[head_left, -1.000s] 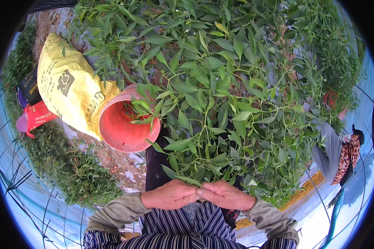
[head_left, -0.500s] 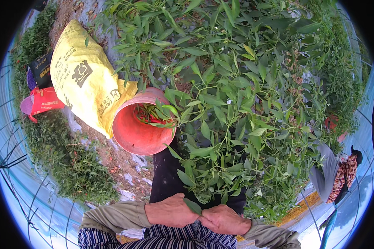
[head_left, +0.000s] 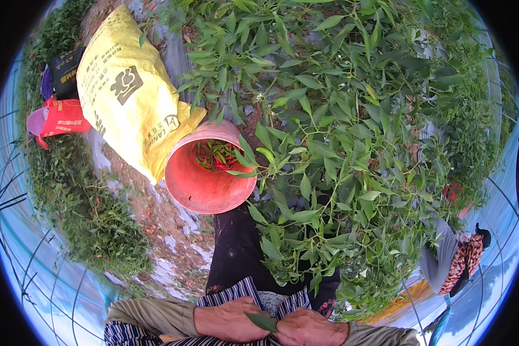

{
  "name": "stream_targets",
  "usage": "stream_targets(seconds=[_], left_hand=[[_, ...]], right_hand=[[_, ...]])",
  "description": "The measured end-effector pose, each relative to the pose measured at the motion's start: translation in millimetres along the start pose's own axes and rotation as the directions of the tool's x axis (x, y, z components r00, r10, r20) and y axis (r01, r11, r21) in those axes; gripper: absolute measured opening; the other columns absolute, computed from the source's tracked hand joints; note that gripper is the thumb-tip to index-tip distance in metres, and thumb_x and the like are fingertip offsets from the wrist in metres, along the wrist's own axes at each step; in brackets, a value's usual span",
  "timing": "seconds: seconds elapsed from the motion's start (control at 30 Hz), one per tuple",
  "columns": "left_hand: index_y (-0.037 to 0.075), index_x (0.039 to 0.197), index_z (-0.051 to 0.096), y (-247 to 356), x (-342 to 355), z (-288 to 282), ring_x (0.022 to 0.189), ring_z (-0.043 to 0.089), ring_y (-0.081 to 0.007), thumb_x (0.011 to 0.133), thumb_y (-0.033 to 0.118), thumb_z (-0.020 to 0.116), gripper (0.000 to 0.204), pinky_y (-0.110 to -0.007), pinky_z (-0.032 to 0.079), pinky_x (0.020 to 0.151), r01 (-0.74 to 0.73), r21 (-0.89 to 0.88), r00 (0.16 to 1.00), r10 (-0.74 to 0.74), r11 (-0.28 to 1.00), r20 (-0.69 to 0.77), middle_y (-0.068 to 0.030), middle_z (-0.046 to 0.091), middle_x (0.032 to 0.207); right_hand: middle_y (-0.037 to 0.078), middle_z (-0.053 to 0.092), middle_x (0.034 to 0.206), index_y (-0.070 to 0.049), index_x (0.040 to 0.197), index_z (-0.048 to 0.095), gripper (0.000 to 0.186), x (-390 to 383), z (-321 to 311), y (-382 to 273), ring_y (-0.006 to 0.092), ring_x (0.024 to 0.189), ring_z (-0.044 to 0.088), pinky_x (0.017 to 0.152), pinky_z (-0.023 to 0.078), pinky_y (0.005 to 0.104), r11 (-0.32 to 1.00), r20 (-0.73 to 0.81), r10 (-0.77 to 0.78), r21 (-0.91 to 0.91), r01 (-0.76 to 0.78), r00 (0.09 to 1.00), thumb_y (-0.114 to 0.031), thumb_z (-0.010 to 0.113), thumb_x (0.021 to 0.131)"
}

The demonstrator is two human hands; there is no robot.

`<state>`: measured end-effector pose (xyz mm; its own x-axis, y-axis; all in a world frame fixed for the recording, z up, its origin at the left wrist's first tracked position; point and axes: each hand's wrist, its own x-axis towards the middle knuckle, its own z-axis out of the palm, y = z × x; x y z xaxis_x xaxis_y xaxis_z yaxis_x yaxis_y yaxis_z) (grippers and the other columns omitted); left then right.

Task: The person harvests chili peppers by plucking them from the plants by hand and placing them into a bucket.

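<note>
I can't tell either grip, fingers hidden where L hand (head_left: 230, 319) meets R hand (head_left: 311, 328) at 6 o'clk by leaf (head_left: 260, 321); bucket (head_left: 205, 195) at 9, mouth-up, prob. keeps peppers (head_left: 216, 154) in.

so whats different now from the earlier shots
The left hand and right hand have moved lower in the view, a leaf still showing where they meet. The view has shifted, revealing more chillies inside the red bucket. The bucket still sits beside the yellow sack.
</note>
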<state>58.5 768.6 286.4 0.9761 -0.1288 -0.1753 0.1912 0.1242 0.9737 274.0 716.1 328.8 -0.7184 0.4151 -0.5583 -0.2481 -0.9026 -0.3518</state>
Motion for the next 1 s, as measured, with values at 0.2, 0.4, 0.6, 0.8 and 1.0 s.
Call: stream_targets(seconds=[0.2,0.4,0.6,0.8,1.0], left_hand=[[0.003,0.100,0.055,-4.6,-11.8,4.8,0.071,0.060,-0.0253,0.097,0.018,0.051,0.016,-0.036,0.045,0.062,-0.292,-0.357,0.942,0.201,0.887,-0.269,-0.0108,0.061,0.087],[0.000,0.112,0.056,-8.1,-11.4,13.8,0.072,0.059,-0.0272,0.097,0.016,0.054,0.023,-0.038,0.048,0.063,-0.374,-0.725,0.920,0.131,0.579,-0.370,-0.0159,0.063,0.096],[-0.002,0.103,0.053,-12.1,-20.0,17.1,0.061,0.052,-0.0148,0.103,0.016,0.045,0.020,-0.028,0.040,0.052,-0.173,-0.961,0.984,0.078,0.217,-0.160,-0.0081,0.053,0.074],[0.005,0.088,0.053,-21.3,-4.8,-2.5,0.058,0.040,-0.0076,0.103,0.034,0.043,0.034,-0.024,0.036,0.051,-0.088,-0.966,0.995,-0.013,0.244,-0.094,0.0007,0.046,0.072],[0.001,0.081,0.054,-52.4,17.2,-6.5,0.051,0.044,-0.0196,0.101,0.025,0.043,0.034,-0.033,0.038,0.051,-0.164,-0.734,0.948,-0.101,0.660,-0.303,-0.0064,0.046,0.060]], right_hand=[[0.002,0.043,0.061,-0.007,0.069,0.045,0.035,11.6,8.5,-23.0,0.0103,0.051,0.038,0.049,0.031,0.0277,0.978,0.076,0.074,0.189,-0.087,0.994,-0.016,0.045,0.102],[0.002,0.049,0.063,-0.004,0.076,0.052,0.028,18.0,12.3,-27.9,0.0110,0.055,0.042,0.052,0.035,0.0292,0.982,-0.012,0.138,0.129,-0.135,0.990,-0.010,0.044,0.102],[0.002,0.048,0.066,-0.003,0.085,0.055,0.016,14.1,13.6,-12.9,0.0091,0.057,0.042,0.052,0.036,0.0285,0.722,0.067,0.271,0.645,-0.249,0.960,-0.013,0.053,0.098],[-0.003,0.038,0.060,-0.005,0.075,0.050,0.029,23.2,-14.4,-20.2,0.0061,0.053,0.034,0.048,0.028,0.0255,0.913,-0.049,0.296,0.308,-0.267,0.954,-0.015,0.046,0.102],[0.009,0.053,0.064,0.000,0.080,0.048,0.027,28.3,-56.5,-9.1,0.0220,0.054,0.052,0.052,0.042,0.0362,0.918,-0.135,0.005,-0.392,-0.058,0.991,-0.019,0.052,0.099]])
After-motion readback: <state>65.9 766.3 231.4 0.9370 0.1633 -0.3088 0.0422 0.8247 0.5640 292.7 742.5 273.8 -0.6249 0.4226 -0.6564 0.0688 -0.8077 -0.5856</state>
